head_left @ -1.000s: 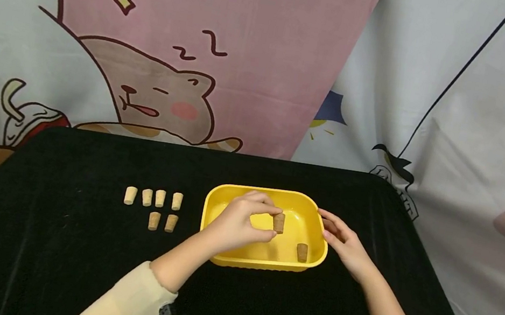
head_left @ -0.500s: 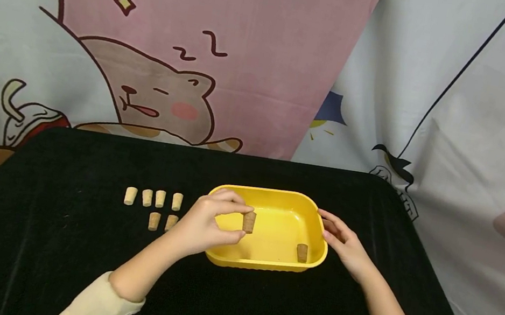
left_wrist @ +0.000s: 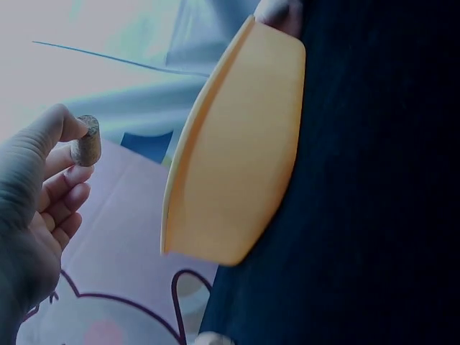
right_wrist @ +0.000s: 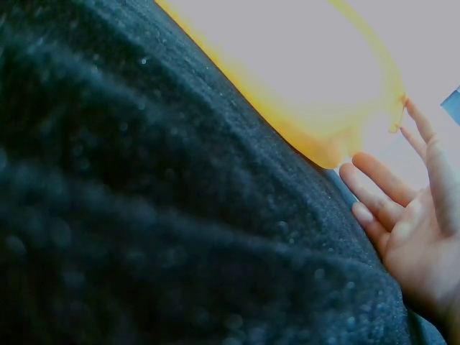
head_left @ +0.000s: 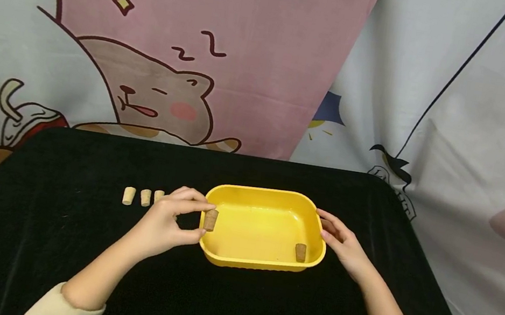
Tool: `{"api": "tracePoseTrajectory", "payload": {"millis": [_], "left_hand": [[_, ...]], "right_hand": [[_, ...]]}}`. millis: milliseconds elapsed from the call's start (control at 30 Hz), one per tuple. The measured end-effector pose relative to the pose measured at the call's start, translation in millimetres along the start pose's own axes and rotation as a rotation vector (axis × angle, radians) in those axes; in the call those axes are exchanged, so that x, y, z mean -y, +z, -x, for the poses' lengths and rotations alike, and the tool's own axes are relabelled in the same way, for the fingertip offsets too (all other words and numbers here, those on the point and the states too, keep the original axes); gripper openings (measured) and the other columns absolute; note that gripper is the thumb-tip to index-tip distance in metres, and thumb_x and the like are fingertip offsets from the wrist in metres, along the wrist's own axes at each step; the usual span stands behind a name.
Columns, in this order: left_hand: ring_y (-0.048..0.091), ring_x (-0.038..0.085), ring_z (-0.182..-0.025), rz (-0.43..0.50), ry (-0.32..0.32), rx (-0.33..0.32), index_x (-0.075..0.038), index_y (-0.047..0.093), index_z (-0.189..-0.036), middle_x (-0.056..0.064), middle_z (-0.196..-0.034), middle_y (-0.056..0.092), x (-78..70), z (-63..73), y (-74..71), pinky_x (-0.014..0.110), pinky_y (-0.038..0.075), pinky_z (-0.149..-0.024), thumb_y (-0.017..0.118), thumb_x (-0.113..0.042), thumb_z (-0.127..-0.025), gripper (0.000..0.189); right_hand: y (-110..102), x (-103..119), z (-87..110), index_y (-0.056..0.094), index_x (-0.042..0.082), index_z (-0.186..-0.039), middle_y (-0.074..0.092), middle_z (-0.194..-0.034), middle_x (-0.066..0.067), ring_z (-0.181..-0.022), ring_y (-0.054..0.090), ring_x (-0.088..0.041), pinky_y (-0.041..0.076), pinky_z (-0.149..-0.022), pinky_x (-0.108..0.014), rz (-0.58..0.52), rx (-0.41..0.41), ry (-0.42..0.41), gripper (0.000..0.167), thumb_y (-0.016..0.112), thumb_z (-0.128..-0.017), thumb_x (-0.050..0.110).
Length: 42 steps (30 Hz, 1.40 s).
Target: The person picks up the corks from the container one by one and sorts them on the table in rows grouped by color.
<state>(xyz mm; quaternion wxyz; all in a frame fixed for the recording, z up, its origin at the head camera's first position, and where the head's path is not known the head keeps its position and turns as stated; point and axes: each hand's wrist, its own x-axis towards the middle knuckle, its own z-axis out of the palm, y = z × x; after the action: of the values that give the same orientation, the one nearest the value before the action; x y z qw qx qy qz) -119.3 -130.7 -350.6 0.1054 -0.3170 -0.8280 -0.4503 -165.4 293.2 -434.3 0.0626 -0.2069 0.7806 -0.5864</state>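
Observation:
My left hand (head_left: pixel 169 220) pinches a cork stopper (head_left: pixel 210 220) between thumb and fingertips, over the left rim of the yellow plastic basin (head_left: pixel 241 263). In the left wrist view, the held cork (left_wrist: pixel 87 144) stands between the thumb and index finger, the other fingers loosely bent below it. Inside the basin, near the front right corner, is another cork (head_left: pixel 300 253). My right hand (head_left: pixel 344 247) touches the basin's right end with its fingertips and thumb. In the right wrist view, its fingers (right_wrist: pixel 392 185) reach fairly straight toward the basin's wall.
Pale corks (head_left: pixel 128 195) stand in a row on the black cloth (head_left: pixel 49 236) left of the basin; my left hand hides others there. Behind the table's far edge hangs a printed curtain (head_left: pixel 265 72) with a sleeping cartoon animal.
My left hand has moved left with its cork, from over the basin's middle to its left rim, now covering several of the corks on the cloth. The right hand has stayed at the basin's right end.

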Motion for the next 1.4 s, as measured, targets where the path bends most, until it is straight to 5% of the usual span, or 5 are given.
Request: {"api": "tracePoseTrajectory", "payload": {"millis": [300,633,767,1133,1400], "left_hand": [[0.051,0.014,-0.104,-0.059,-0.104,-0.039,-0.014,0.071,-0.111,-0.006,-0.112,0.060,18.1,22.5,-22.1,0.045,0.048,-0.084,0.080,-0.002,-0.070,0.043],[0.051,0.015,-0.103,-0.138,-0.112,-0.113,-0.010,0.071,-0.109,-0.003,-0.113,0.061,42.8,42.1,-44.5,0.039,0.046,-0.082,0.078,0.003,-0.068,0.044],[0.052,0.012,-0.101,-0.168,-0.139,-0.103,-0.010,0.070,-0.111,-0.005,-0.112,0.060,50.9,47.8,-53.8,0.037,0.048,-0.081,0.077,0.004,-0.069,0.045],[0.052,0.029,-0.108,-0.153,-0.224,-0.046,-0.005,0.068,-0.113,0.008,-0.114,0.059,72.6,57.9,-64.2,0.058,0.045,-0.084,0.077,0.002,-0.072,0.042],[0.042,0.045,-0.122,-0.135,-0.326,0.005,-0.004,0.065,-0.118,0.025,-0.132,0.048,83.1,65.5,-69.2,0.066,0.037,-0.090,0.076,-0.006,-0.077,0.042]], "right_hand": [[1,1,-0.8,0.033,0.006,-0.147,0.044,-0.138,-0.028,-0.114,0.056,-0.014,0.047,-0.089,-0.031,0.003,-0.005,0.008,0.047,0.044,-0.101,0.010],[0,0,0.0,0.033,0.007,-0.147,0.044,-0.137,-0.027,-0.113,0.056,-0.015,0.047,-0.089,-0.031,0.008,-0.007,0.013,0.047,0.043,-0.101,0.010],[1,0,0.3,0.033,0.006,-0.147,0.044,-0.137,-0.028,-0.113,0.056,-0.015,0.047,-0.089,-0.031,0.009,-0.007,0.012,0.047,0.044,-0.101,0.010],[1,0,-0.4,0.032,0.005,-0.147,0.044,-0.136,-0.029,-0.112,0.057,-0.016,0.048,-0.089,-0.032,0.001,-0.004,0.001,0.047,0.044,-0.101,0.009],[0,-1,-0.3,0.032,0.005,-0.147,0.044,-0.135,-0.030,-0.112,0.057,-0.015,0.048,-0.088,-0.032,0.002,0.000,-0.006,0.048,0.044,-0.101,0.008]]}}
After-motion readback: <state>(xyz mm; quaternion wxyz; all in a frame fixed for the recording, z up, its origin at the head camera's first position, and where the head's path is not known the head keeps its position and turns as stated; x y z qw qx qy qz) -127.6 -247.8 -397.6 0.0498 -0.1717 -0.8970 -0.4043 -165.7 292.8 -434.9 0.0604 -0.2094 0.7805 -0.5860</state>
